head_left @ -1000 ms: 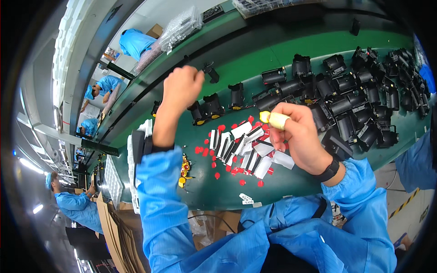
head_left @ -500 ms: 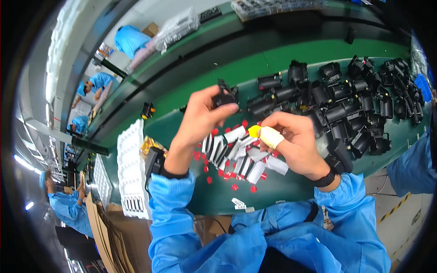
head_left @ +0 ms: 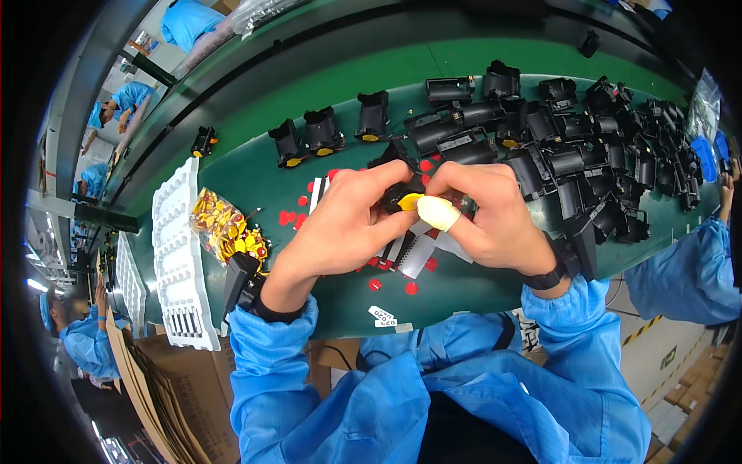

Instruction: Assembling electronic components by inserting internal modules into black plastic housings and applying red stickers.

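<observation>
My left hand [head_left: 348, 224] grips a small black plastic housing [head_left: 392, 195] between thumb and fingers. Against its lower right side sits a yellow piece [head_left: 410, 203], pinched by my right hand [head_left: 495, 220], whose thumb wears a cream finger cot [head_left: 437, 213]. The two hands nearly touch, and the fingers hide much of the housing. Under them lie white and black strips [head_left: 420, 255] and scattered red discs [head_left: 411, 288]. Just beyond, several black housings with yellow pieces [head_left: 321, 130] stand in a row.
Many black housings [head_left: 568, 158] crowd the right of the green table [head_left: 325, 317]. At left, a bag of yellow pieces [head_left: 219, 220] spills beside a white tray [head_left: 182, 255]. Flat cardboard [head_left: 158, 394] leans lower left. A co-worker's blue sleeve [head_left: 676, 267] reaches in from the right.
My hands have come together, bringing the yellow piece from apart to against the black housing. The view has shifted, so the row of housings and the bag now show more fully.
</observation>
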The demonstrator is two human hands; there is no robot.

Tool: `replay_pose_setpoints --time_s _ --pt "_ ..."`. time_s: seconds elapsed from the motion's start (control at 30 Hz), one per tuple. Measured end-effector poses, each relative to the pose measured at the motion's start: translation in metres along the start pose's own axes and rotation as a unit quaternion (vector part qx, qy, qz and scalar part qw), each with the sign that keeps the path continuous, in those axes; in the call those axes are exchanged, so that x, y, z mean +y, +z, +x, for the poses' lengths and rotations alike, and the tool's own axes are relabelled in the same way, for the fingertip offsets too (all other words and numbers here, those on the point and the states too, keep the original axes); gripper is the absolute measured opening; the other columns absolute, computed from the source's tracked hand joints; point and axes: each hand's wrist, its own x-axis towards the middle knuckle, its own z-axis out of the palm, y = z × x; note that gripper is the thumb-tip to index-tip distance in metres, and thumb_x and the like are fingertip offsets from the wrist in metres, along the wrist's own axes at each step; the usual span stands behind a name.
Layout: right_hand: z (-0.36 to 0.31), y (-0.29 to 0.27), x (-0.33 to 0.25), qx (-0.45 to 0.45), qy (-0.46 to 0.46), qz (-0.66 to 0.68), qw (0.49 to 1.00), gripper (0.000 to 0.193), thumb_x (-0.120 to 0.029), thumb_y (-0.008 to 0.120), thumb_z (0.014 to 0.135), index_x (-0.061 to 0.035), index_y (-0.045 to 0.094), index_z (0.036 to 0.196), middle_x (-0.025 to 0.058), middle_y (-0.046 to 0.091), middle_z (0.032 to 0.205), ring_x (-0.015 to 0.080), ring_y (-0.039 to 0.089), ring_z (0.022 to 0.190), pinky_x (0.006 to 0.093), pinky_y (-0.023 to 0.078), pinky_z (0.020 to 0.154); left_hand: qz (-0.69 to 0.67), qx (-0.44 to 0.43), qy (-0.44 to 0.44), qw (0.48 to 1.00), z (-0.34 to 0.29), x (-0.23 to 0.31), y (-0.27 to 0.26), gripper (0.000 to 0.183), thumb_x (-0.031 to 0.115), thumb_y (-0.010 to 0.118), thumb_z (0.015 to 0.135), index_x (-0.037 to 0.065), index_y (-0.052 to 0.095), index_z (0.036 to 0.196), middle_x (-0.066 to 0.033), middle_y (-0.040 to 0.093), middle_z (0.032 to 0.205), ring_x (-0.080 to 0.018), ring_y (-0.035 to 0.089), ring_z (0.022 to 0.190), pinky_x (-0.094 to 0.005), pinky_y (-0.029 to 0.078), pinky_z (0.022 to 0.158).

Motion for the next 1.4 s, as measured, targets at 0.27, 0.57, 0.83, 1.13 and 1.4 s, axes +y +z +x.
replay_pose_setpoints --time_s 0.27,0.57,0.83,1.13,1.4 --pt "0.002 -0.008 0.0 -0.023 0.047 0.042 0.998 0.017 -0.014 0.069 0.084 0.0001 0.06 0.08 0.0107 0.061 0.065 0.023 0.06 0.054 0.0334 0.046 0.051 -0.023 -0.015 0.085 0.996 -0.002 -0.006 -0.003 0.014 0.01 0.064 0.091 -0.001 0.055 0.091 -0.0055 0.048 0.061 -0.0128 0.045 0.049 -0.031 0.03 0.046" --pt "0.006 0.005 -0.003 0.066 0.011 0.094 0.993 0.062 -0.026 0.08 0.081 -0.0007 0.054 0.131 0.0151 0.071 0.102 0.0278 0.072 0.095 0.0356 0.056 0.084 -0.07 -0.004 0.103 0.992 -0.015 -0.008 -0.007 0.016 0.01 0.057 0.097 -0.003 0.055 0.107 -0.0047 0.047 0.065 -0.0112 0.045 0.054 -0.0304 0.032 0.049" --pt "0.0 -0.003 -0.003 0.019 0.027 0.115 0.993 0.061 -0.013 0.075 0.079 0.0031 0.057 0.135 0.0136 0.069 0.108 0.0145 0.068 0.094 0.0299 0.058 0.081 -0.189 0.043 0.079 0.978 -0.019 0.006 0.012 0.022 0.004 0.061 0.095 -0.005 0.056 0.115 -0.0024 0.054 0.086 -0.0043 0.047 0.067 -0.023 0.034 0.054" --pt "0.001 0.011 -0.008 0.038 0.128 0.303 0.943 0.066 -0.013 0.079 0.081 -0.003 0.052 0.141 0.0187 0.067 0.118 0.0218 0.066 0.108 0.0346 0.056 0.091 -0.007 0.052 0.108 0.993 -0.024 0.008 -0.018 0.019 0.008 0.07 0.089 -0.003 0.063 0.102 -0.0055 0.063 0.085 -0.0108 0.057 0.074 -0.0285 0.046 0.065" --pt "-0.003 0.011 0.009 0.164 0.043 0.121 0.978 0.038 -0.003 0.07 0.084 0.0046 0.063 0.12 0.0161 0.072 0.102 0.0219 0.071 0.097 0.033 0.057 0.086 0.37 0.191 -0.052 0.908 -0.062 -0.111 -0.153 0.022 0.007 0.068 0.086 -0.006 0.063 0.103 -0.0216 0.066 0.085 -0.0324 0.065 0.079 -0.0376 0.049 0.074"
